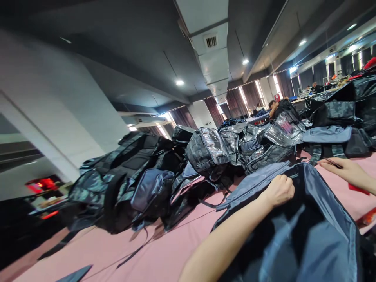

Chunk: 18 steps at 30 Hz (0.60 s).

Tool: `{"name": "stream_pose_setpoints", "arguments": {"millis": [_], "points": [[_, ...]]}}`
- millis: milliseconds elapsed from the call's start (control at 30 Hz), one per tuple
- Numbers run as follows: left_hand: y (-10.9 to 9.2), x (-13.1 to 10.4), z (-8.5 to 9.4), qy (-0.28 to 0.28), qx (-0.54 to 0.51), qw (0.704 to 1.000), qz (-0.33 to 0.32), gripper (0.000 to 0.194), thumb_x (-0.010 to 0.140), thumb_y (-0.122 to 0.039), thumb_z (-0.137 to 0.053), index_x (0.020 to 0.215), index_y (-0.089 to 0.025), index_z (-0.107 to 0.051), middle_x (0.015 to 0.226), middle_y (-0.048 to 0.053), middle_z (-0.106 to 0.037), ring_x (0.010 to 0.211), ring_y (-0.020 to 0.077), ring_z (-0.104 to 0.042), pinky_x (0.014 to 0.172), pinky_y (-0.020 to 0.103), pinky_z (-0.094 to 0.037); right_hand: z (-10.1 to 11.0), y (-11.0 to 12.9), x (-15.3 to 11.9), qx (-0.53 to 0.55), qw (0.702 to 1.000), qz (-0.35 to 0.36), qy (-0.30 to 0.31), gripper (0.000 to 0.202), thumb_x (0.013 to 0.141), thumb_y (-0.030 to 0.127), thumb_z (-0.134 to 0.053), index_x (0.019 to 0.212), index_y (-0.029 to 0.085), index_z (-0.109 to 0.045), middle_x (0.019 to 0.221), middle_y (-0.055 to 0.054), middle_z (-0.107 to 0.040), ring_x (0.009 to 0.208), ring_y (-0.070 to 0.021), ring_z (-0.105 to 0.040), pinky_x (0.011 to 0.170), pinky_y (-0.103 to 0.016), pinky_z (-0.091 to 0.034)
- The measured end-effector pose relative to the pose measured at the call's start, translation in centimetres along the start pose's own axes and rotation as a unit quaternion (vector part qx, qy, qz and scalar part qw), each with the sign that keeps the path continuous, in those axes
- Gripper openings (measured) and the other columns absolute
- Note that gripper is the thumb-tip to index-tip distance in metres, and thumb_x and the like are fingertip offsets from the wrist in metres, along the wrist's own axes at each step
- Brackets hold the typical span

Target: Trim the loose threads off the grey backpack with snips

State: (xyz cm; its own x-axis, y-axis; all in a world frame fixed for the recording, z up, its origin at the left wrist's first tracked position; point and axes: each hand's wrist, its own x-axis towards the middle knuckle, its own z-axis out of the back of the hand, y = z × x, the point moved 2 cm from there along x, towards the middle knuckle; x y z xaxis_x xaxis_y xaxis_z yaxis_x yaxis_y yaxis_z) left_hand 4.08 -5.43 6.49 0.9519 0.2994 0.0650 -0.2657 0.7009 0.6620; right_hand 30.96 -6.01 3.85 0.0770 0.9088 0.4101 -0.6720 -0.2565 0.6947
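A dark blue-grey backpack [311,231] lies open on the pink table [164,254] right in front of me. My left hand [279,190] is closed on the bag's upper edge near its zipper. My right hand [343,171] reaches in from the right at the bag's far rim and pinches a thin dark item, perhaps a small tool; what it is stays unclear. A red object [358,189] lies just under my right wrist.
A long heap of dark backpacks [141,184], some in clear plastic wrap [214,145], runs across the table behind the open bag. More bags [335,117] are stacked at the right. People [274,106] sit at far tables. A white pillar [58,117] stands left.
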Motion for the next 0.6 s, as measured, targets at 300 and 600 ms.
{"name": "stream_pose_setpoints", "arguments": {"millis": [300,600], "points": [[0.2,-2.1,2.1,-0.005,-0.033,0.999,-0.008,0.028,0.097,-0.013,-0.036,0.09,-0.014,-0.063,0.082,0.009,-0.058,0.074,0.0195,-0.053,0.048,0.029,-0.027,-3.3,5.1,6.0,-0.07,0.987,0.078,0.122,0.014,0.071,0.031,-0.069,0.062,0.02,-0.066,0.063,0.0,-0.065,0.067,-0.0193,-0.063,0.066,-0.026,-0.044],[-2.5,2.6,4.1,-0.081,-0.095,0.992,0.012,0.047,0.096,-0.008,-0.023,0.084,-0.013,-0.068,0.076,0.01,-0.056,0.065,0.0173,-0.055,0.05,0.027,-0.027,-2.8,4.2,3.5,-0.06,0.976,0.128,0.167,0.024,0.08,0.037,-0.063,0.083,0.017,-0.076,0.088,-0.009,-0.073,0.082,-0.0223,-0.067,0.071,-0.027,-0.045]]}}
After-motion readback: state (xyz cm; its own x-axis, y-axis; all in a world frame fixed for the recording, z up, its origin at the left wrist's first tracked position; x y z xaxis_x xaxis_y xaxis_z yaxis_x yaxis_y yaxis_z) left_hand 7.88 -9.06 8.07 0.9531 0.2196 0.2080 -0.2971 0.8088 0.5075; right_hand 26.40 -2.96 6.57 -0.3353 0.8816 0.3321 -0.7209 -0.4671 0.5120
